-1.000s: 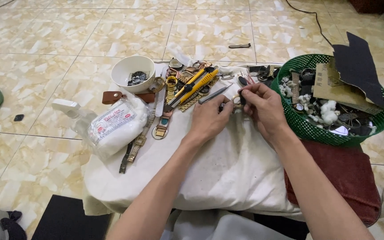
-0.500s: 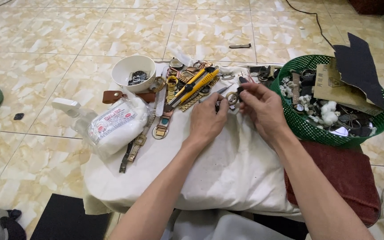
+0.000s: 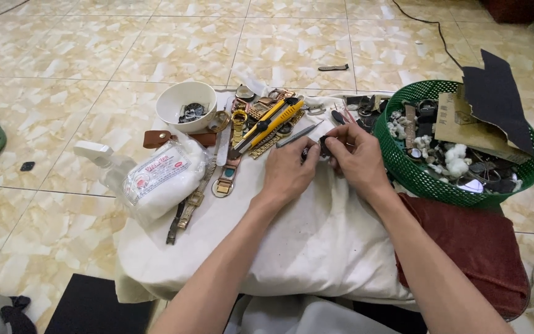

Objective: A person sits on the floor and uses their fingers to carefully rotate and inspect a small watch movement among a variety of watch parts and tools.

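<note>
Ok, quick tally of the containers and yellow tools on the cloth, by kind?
White bowl: 1
Green basket: 1
Plastic bag of white stuff: 1
Yellow-handled tools: 2
Total: 5
Both hands, left and right, pinch a small dark part.

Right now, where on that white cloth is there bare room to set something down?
The near half of the white cloth is bare, between the bag of cotton and the dark red towel. The far edge is crowded: white bowl, yellow cutter, both hands, green basket.
</note>
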